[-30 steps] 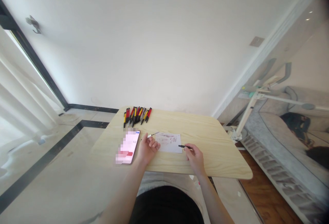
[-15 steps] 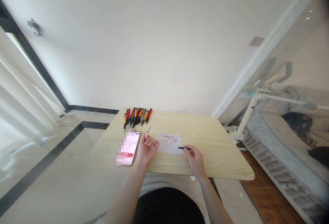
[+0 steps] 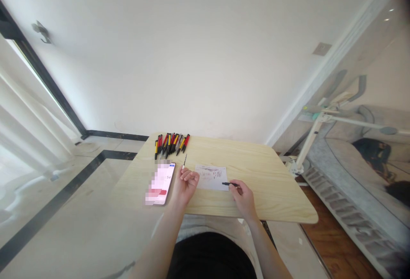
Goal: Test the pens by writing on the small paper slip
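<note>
In my left hand, closed with the palm turned up, a thin dark-and-white stick points up and away; it looks like a pen refill, but is too small to be sure. My right hand pinches a black pen whose free end points left over the lower right of a white paper sheet. Dark scribbled marks cover the sheet's upper part. A phone with a lit, partly blurred screen lies left of my left hand. Beyond it, several red, yellow and black pens lie in a bunch.
The light wood table has rounded corners and stands against a white wall. On the right are a white metal frame with grey handles and a grey sofa. White curtains hang on the left.
The thin stick in my left hand has tilted more upright. My right hand and the black pen are almost unmoved. Digits on the phone went from 53 to 54.
</note>
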Demonstrator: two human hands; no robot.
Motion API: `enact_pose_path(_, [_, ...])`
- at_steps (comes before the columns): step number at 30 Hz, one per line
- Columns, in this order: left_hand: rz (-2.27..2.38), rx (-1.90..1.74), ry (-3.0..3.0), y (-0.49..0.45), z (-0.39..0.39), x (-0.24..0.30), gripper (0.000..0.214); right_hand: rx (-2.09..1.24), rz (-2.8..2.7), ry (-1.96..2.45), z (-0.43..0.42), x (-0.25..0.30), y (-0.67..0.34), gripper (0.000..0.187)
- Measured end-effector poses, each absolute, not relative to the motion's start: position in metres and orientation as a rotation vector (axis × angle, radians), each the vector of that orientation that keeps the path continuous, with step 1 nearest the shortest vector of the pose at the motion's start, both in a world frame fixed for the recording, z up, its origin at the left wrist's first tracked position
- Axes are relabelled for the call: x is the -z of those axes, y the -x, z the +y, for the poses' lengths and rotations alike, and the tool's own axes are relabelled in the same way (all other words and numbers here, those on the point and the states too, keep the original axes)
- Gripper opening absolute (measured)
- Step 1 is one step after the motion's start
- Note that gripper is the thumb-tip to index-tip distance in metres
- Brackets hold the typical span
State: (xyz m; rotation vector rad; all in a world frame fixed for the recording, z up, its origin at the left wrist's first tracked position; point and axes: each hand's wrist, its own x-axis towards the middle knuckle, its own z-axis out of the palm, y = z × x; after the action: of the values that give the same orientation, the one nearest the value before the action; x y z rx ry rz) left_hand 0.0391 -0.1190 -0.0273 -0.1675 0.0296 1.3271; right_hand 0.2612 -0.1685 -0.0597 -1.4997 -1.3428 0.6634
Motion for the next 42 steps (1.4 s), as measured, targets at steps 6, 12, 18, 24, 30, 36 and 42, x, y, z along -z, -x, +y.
enact_pose_path(6, [-0.004,-1.325,0.206,-0.041,-0.121,0.026,0.031,-0.652,-1.354,1.515,-0.168,0.062,-0.262,0.027])
enact_pose_path(12, [0.006,-1.347,0.197,-0.040,-0.126,0.020,0.031,-0.657,-1.351,1.511,-0.167,0.064,-0.263,0.027])
enact_pose_path(18, [0.107,-1.310,0.156,-0.041,-0.128,0.023,0.036,-0.671,-1.348,1.490,-0.168,0.058,-0.260,0.027])
enact_pose_path(24, [0.123,-1.154,0.127,-0.041,-0.129,0.029,0.039,-0.660,-1.224,1.442,-0.167,0.054,-0.258,0.026])
enact_pose_path(30, [0.159,-1.066,0.104,-0.042,-0.131,0.032,0.040,-0.644,-1.118,1.395,-0.163,0.059,-0.260,0.023])
enact_pose_path(36, [0.273,-1.073,0.000,-0.045,-0.137,0.030,0.043,-0.584,-1.168,1.424,-0.155,0.062,-0.269,0.018])
enact_pose_path(42, [0.378,-1.043,-0.111,-0.048,-0.138,0.030,0.043,-0.430,-1.196,1.503,-0.140,0.058,-0.296,0.020])
